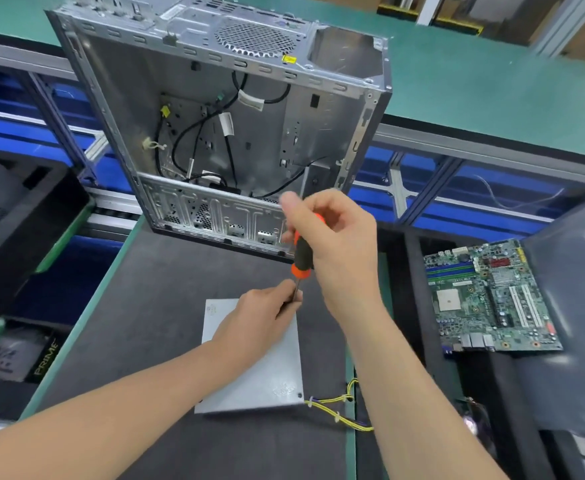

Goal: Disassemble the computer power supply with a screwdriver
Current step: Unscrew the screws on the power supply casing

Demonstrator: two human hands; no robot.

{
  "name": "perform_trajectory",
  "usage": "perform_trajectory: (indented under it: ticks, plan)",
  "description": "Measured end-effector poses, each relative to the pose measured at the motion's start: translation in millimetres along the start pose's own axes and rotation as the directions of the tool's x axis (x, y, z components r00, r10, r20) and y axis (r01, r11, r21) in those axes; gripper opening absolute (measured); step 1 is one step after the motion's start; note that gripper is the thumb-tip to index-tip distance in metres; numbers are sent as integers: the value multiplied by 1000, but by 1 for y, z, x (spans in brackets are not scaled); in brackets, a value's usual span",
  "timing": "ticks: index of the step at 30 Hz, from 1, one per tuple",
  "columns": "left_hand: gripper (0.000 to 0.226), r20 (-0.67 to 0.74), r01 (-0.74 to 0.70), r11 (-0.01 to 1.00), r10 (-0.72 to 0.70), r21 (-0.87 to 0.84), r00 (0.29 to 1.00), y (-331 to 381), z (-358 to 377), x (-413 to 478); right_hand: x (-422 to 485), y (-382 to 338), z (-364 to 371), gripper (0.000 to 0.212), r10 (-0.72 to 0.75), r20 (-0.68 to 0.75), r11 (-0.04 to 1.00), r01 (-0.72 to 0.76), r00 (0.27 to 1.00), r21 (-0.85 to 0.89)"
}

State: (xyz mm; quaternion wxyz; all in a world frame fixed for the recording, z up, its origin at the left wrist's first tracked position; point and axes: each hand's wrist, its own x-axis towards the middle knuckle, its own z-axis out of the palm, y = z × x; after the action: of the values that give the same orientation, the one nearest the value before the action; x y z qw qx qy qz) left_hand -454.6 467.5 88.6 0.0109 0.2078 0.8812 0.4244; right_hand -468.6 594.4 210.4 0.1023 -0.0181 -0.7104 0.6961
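The grey metal power supply [260, 375] lies flat on the dark mat, with yellow and black wires [339, 410] trailing from its near right corner. My right hand [336, 244] grips the orange and black handle of a screwdriver [301, 254], held upright over the unit's far right corner. My left hand [260, 320] rests on the power supply's top and pinches the screwdriver's thin shaft near its tip. The tip itself is hidden behind my fingers.
An emptied computer case [232, 116] with loose black cables stands open just beyond the power supply. A green motherboard [492, 299] lies in a dark tray at the right. Black bins [14, 341] sit at the left. A green-edged bench [492, 91] runs behind.
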Motion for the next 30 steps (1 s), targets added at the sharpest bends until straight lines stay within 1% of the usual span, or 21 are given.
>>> perform_trajectory:
  ticks: [1,2,3,5,7,9,11,12,13,14,16,19,21,22,23,24,26,27,28,29,30]
  plan:
    - [24,7,9,1000,-9,-11,1000,3,-1,0,-10,1,10,37,-25,-210,999,29,977,17]
    - [27,33,26,1000,-26,-13,999,5,-3,-1,-19,1,21,38,-65,-360,998,70,931,1]
    - [30,65,53,998,-51,-25,997,8,-5,-1,-26,1,31,43,-108,-440,994,99,892,-42]
    - [32,121,83,996,-85,15,989,7,-8,-2,-31,2,45,57,-151,-483,988,125,863,-86]
    - [34,128,57,998,-62,42,990,6,-9,0,-27,1,48,67,-149,-459,989,141,876,-52]
    - [34,90,51,998,-49,-27,995,7,-6,2,-17,0,43,72,-150,-326,988,158,933,-3]
    - [40,25,-9,999,8,39,1000,4,-4,1,-5,0,31,72,-146,-122,986,154,982,60]
    - [36,15,-13,999,12,47,1000,2,-2,1,1,1,24,71,-133,-9,987,134,991,92]
    - [18,12,-4,999,4,50,1000,-2,0,1,6,2,17,69,-120,102,987,107,988,118]
    - [11,23,14,999,-16,50,1000,-4,1,1,12,3,10,67,-105,211,987,75,972,144]
    - [11,47,17,999,-19,38,999,-7,2,2,22,3,-4,59,-85,435,981,0,897,193]
    - [10,31,-17,997,15,75,999,-6,3,2,36,0,-19,54,-75,740,974,-110,669,198]
    - [8,11,-22,997,21,77,1000,-9,5,2,43,-1,-23,53,-71,837,966,-170,542,192]
    - [8,5,-22,998,22,67,1000,-9,5,2,45,-2,-24,52,-65,853,963,-190,519,189]
    - [9,1,-27,998,27,63,1000,-10,5,2,46,-3,-25,52,-50,848,964,-195,528,178]
    - [13,-5,-38,997,39,68,999,-9,5,2,46,-5,-25,52,-23,821,970,-186,571,157]
    - [19,-27,-36,997,38,74,999,-7,6,2,37,-9,-20,49,41,639,993,-101,768,58]
    - [20,-29,-18,998,20,64,999,-6,5,3,27,-9,-13,46,61,462,998,-62,884,-13]
    - [21,-23,6,999,-5,54,1000,-6,4,3,15,-7,-4,44,59,238,997,-43,969,-70]
    - [26,-8,35,998,-34,50,999,-6,4,3,1,-5,8,45,47,-2,996,-47,999,-80]
    - [34,27,71,996,-73,51,997,-5,3,3,-12,-3,20,48,37,-200,998,-47,979,-48]
